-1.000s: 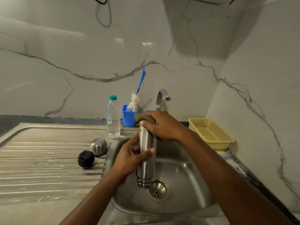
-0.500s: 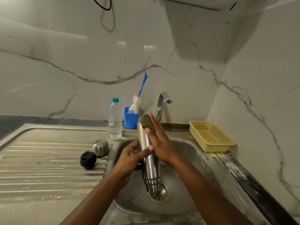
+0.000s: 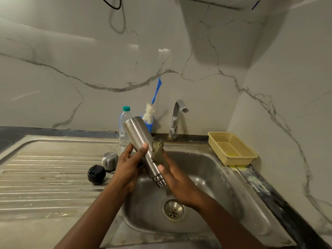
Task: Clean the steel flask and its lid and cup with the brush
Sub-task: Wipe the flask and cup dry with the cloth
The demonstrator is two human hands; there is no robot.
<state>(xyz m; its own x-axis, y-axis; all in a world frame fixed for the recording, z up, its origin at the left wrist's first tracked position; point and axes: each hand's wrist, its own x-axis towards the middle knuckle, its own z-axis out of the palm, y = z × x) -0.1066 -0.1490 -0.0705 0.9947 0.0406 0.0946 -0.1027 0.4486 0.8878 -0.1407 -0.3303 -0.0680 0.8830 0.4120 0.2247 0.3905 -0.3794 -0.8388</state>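
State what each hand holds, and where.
The left hand grips the cylindrical steel flask at mid-body; the right hand holds an olive-green scrub pad against it near the threaded neck.

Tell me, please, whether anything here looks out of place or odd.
The brush stands unused in the blue holder by the wall; the right hand presses an olive pad to the flask instead, which the left hand grips.

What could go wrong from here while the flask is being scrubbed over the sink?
The steel flask is tilted mouth-down over the sink, gripped by the left hand while the right hand presses a pad on it; it might slip. Its raised base appears close to the water bottle and could topple it.
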